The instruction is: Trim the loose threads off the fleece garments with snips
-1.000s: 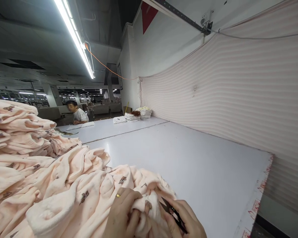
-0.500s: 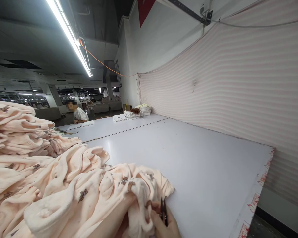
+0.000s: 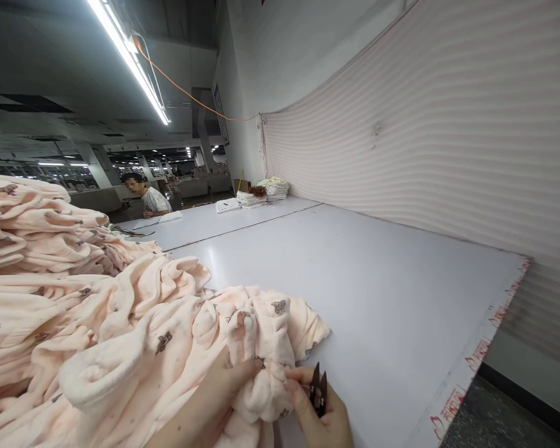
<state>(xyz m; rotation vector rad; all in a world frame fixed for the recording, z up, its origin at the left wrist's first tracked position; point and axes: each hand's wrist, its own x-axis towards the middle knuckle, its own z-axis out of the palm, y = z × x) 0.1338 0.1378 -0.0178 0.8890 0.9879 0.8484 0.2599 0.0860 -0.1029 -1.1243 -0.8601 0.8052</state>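
Soft peach plush garments with small animal prints lie heaped on the left and along the near side. My left hand reaches in over them, its fingers closed on a bunched part of one garment. At the right of that bunch, my right hand holds small dark thread snips, blades pointing up and slightly apart. The thumb and forefinger of this hand pinch the edge of the same fabric. The garment's lower part runs out of the picture.
A pale grey table stretches away to the right and back. Folded white stacks stand at its far end. A person is at the far left side. A pink-striped cloth hangs along the wall.
The view has tilted down a little. My hands have shifted the bunched fabric, showing another print. The snips have turned slightly and their blades look wider apart.
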